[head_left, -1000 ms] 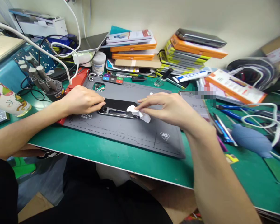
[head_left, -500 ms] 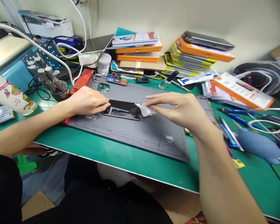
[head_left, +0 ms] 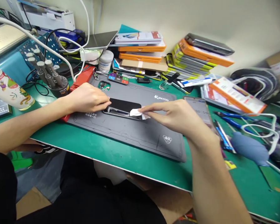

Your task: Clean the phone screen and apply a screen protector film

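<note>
A black smartphone point(head_left: 124, 105) lies screen up on the dark grey work mat point(head_left: 128, 132). My left hand point(head_left: 90, 98) is closed at the phone's left end, its thumb and fingers gripping the edge there. In a pinch between thumb and fingertips, my right hand point(head_left: 169, 113) holds a small white wipe point(head_left: 135, 112). The wipe touches the right part of the phone's screen, near the lower edge. Glare and a reflection cover the front strip of the glass.
Left of the mat stand a screwdriver holder point(head_left: 59, 87) and a patterned bottle point(head_left: 10, 88). Stacked boxes point(head_left: 141, 48) line the wall. Blue pliers point(head_left: 231, 121), a blue air blower point(head_left: 249, 147) and another phone point(head_left: 197, 107) lie to the right.
My right hand has moved left and down with the wipe, which now lies flatter on the screen. My left hand stays at the phone's left end. The view has shifted slightly.
</note>
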`<state>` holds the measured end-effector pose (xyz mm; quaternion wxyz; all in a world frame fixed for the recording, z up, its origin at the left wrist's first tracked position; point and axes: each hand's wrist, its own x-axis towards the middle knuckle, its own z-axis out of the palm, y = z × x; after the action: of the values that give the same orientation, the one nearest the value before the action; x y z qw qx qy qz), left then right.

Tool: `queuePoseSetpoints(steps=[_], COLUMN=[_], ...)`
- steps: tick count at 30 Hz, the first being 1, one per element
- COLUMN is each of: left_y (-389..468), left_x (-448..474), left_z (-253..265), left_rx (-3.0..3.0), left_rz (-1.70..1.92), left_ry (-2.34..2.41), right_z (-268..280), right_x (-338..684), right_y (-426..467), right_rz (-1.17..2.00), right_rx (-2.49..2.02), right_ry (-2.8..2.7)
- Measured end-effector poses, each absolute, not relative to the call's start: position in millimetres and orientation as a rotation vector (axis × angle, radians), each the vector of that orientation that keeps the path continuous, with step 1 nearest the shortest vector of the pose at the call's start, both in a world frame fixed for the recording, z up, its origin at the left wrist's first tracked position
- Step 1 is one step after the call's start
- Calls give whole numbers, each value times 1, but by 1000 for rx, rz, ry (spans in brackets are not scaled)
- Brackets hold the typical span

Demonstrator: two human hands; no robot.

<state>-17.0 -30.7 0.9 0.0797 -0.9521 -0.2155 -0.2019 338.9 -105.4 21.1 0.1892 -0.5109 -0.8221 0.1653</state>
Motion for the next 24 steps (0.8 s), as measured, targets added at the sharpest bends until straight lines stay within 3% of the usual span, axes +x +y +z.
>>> queuePoseSetpoints(steps=[8, 24], left_y=[-32, -32], left_x=[-18, -18], left_z=[0, 3], left_rx=[-2812, -2844], left_rz=[-515, -514], left_ry=[-638, -637], right_z=[31, 32], right_x=[337, 340], right_y=[-109, -113], right_rz=[614, 514], right_rx=[-1504, -1477], right_ry=[-2367, -2438])
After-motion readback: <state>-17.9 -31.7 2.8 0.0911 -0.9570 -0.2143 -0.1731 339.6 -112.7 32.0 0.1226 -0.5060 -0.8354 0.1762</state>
